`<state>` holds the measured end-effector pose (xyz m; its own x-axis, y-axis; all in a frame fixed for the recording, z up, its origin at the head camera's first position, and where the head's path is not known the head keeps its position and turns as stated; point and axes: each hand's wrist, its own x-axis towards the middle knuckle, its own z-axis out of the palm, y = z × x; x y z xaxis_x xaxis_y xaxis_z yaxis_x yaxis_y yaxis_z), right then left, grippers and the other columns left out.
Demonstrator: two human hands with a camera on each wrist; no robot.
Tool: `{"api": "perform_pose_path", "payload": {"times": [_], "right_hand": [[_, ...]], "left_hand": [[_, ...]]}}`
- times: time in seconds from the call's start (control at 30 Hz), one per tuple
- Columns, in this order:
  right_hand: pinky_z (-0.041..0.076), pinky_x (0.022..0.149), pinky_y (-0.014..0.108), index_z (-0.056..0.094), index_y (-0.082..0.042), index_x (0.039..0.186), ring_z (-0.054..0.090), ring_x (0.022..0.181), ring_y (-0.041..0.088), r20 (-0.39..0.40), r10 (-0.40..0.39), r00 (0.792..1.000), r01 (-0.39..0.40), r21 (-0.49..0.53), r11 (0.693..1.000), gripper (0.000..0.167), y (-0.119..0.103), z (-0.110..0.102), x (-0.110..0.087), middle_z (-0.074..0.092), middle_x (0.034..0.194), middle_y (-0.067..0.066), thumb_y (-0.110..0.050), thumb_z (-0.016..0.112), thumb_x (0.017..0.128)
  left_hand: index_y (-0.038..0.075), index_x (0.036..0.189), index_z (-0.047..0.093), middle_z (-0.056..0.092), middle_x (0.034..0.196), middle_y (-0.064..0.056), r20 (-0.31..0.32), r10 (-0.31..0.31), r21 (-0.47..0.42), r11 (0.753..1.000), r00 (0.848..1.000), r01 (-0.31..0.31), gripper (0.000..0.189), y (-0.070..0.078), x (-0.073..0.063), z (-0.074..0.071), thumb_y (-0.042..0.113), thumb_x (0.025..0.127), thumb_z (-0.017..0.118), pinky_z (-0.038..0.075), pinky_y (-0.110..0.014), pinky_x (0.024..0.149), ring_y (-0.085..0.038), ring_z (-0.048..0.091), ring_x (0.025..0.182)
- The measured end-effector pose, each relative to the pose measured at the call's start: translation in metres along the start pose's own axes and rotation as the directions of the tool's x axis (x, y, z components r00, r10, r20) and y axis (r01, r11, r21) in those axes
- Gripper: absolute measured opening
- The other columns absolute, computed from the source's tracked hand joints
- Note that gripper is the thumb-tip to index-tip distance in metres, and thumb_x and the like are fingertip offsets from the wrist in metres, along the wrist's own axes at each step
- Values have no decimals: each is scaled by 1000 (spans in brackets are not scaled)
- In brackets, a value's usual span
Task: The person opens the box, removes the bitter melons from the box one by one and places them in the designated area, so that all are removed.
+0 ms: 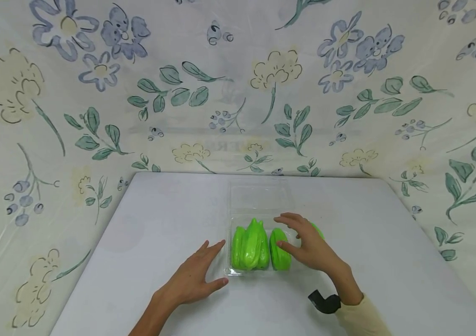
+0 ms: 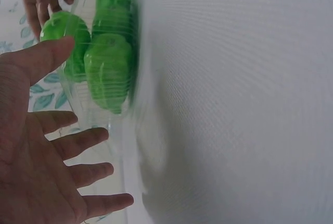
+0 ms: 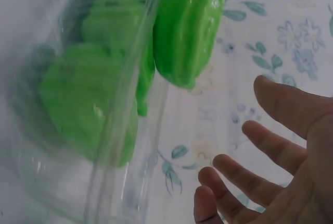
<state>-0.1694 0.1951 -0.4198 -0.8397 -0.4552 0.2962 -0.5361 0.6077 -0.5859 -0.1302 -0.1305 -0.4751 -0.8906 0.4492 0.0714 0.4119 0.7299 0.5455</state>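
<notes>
A clear plastic box stands on the table with its lid folded open toward the back. Inside lie several bright green ribbed fruits, which look like star fruit; one lies on top of others. Another green fruit is mostly hidden behind my right hand. My left hand is just left of the box, fingers spread, thumb apart, holding nothing. Above the right part of the box hovers my right hand, its fingers loosely bent. In the right wrist view a gap separates that hand from the nearest fruit.
The white table extends around the box on every side. Behind and beside it hangs a floral-patterned cloth. A black curved piece sits by my right wrist, next to a pale yellow sleeve.
</notes>
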Motion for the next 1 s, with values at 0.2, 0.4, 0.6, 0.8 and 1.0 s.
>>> {"api": "perform_pose_path", "payload": {"times": [0.2, 0.4, 0.6, 0.8, 1.0], "right_hand": [[51, 90, 49, 51, -13, 142, 51, 122, 29, 69, -9, 998, 4, 74, 997, 61, -11, 23, 7, 47, 142, 6, -33, 75, 89], [47, 95, 52, 50, -20, 144, 51, 123, 29, 122, 30, 992, -32, 17, 999, 71, -24, 39, 12, 47, 138, 6, -50, 74, 85], [49, 92, 52, 52, -21, 142, 53, 117, 28, 127, 57, 990, -52, -39, 998, 75, -28, 48, 14, 46, 136, 7, -52, 79, 79], [45, 96, 55, 51, -21, 143, 49, 124, 33, 140, 68, 988, -63, -46, 997, 78, -29, 50, 13, 42, 143, 12, -49, 82, 77], [43, 98, 57, 49, -19, 144, 45, 129, 35, 157, 91, 983, -92, -2, 996, 78, -30, 51, 11, 39, 147, 16, -44, 83, 78]], "left_hand": [[20, 155, 32, 41, 152, 0, 2, 7, -10, 1000, 1000, -7, 84, -1, 0, 0, 50, 87, 70, 34, -55, 108, -32, 27, 144], [20, 155, 32, 41, 152, 1, -2, 13, -14, 1000, 1000, -13, 84, -1, 1, 1, 51, 87, 69, 34, -55, 107, -33, 27, 143], [20, 155, 31, 40, 153, 1, 6, 2, -22, 1000, 1000, -2, 84, -1, 1, 0, 52, 87, 69, 35, -57, 106, -33, 27, 144], [20, 156, 31, 40, 153, 1, -2, 5, -22, 1000, 1000, -5, 84, 0, 0, 0, 50, 87, 69, 35, -57, 106, -33, 27, 144], [19, 156, 31, 41, 152, 0, -5, 12, -18, 1000, 1000, -12, 84, 0, 0, 0, 50, 87, 69, 35, -56, 106, -34, 27, 143]]}}
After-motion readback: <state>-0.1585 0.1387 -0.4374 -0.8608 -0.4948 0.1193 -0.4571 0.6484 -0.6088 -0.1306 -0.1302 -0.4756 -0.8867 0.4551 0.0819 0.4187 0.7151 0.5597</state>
